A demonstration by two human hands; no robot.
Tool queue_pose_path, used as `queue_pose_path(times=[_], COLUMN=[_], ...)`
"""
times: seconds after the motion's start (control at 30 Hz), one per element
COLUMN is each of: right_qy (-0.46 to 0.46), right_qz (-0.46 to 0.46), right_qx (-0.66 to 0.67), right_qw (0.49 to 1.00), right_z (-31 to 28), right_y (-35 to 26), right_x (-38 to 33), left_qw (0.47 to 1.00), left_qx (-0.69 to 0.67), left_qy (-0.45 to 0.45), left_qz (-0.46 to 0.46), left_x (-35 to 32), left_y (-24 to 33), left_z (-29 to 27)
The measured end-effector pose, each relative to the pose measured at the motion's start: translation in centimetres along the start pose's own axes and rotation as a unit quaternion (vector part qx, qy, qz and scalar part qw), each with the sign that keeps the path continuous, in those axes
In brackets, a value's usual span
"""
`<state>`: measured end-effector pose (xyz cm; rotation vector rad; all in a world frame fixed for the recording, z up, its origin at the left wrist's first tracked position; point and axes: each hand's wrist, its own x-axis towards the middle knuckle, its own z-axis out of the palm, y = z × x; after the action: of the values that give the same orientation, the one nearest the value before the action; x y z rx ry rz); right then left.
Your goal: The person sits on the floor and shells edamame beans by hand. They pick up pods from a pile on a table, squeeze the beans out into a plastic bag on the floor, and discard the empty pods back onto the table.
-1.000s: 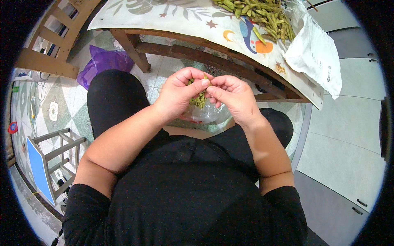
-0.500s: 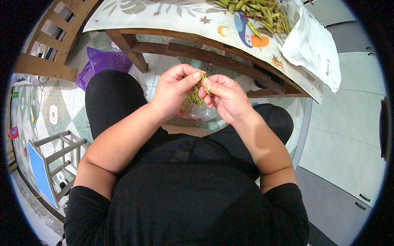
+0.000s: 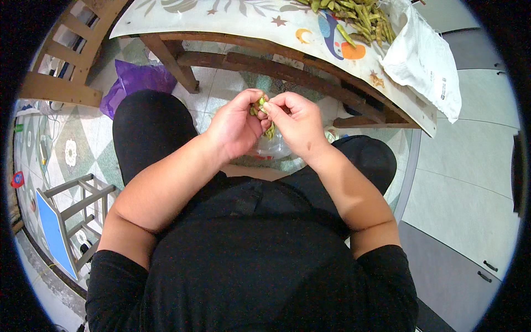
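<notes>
Both my hands meet over my lap, fingertips close together. A green bean pod (image 3: 262, 104) is between them. My left hand (image 3: 233, 126) is curled around it with thumb and fingers closed, palm turned partly up. The thumb and forefinger of my right hand (image 3: 299, 122) pinch at the pod's near side. Under the hands, a clear plastic bag (image 3: 275, 147) sits between my knees, with more green pods (image 3: 270, 131) showing at its top. My fingers hide part of the held pod and of the bag.
Ahead stands a wooden table with a patterned white cloth (image 3: 221, 21), bearing a heap of bean pods (image 3: 362, 21) and a white sack (image 3: 423, 63). A purple bag (image 3: 141, 80) lies on the floor at left. A blue-topped stool (image 3: 56, 235) is beside my left arm; cabinets (image 3: 464, 166) line the right.
My left palm has rolled upward and my right hand has shifted slightly left, its fingers now pinching the pod from the near side. Fewer pods show beneath the hands.
</notes>
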<state>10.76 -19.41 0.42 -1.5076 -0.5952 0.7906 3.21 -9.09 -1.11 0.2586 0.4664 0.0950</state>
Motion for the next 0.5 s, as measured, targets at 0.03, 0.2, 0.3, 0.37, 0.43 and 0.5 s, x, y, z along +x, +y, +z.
queue_pose_path(times=[0.03,0.2,0.3,0.37,0.43,0.5], right_qy=[0.007,0.011,0.006,0.007,0.01,0.014], right_qz=[-0.022,-0.108,-0.12,-0.118,-0.106,-0.126], right_qx=[-0.049,-0.212,-0.224,-0.22,-0.217,-0.243], right_qw=[0.999,0.971,0.967,0.968,0.97,0.962], right_z=[0.1,-0.1,-0.2,-0.2,-0.1,-0.2], right_y=[0.1,0.0,0.3,0.5,0.5,1.1], right_x=[0.0,0.1,0.3,0.3,0.3,0.5], left_qw=[1.0,0.999,0.995,0.994,0.995,0.996], left_qx=[0.001,0.009,-0.03,-0.037,-0.037,-0.029], left_qy=[0.005,-0.024,-0.062,-0.059,-0.049,-0.032], left_qz=[-0.001,-0.04,-0.079,-0.081,-0.079,-0.073], left_x=[0.0,0.5,0.7,0.7,0.7,0.8], left_y=[0.0,0.3,0.6,0.6,0.4,0.2], left_z=[0.1,-1.1,-1.6,-1.7,-1.7,-1.6])
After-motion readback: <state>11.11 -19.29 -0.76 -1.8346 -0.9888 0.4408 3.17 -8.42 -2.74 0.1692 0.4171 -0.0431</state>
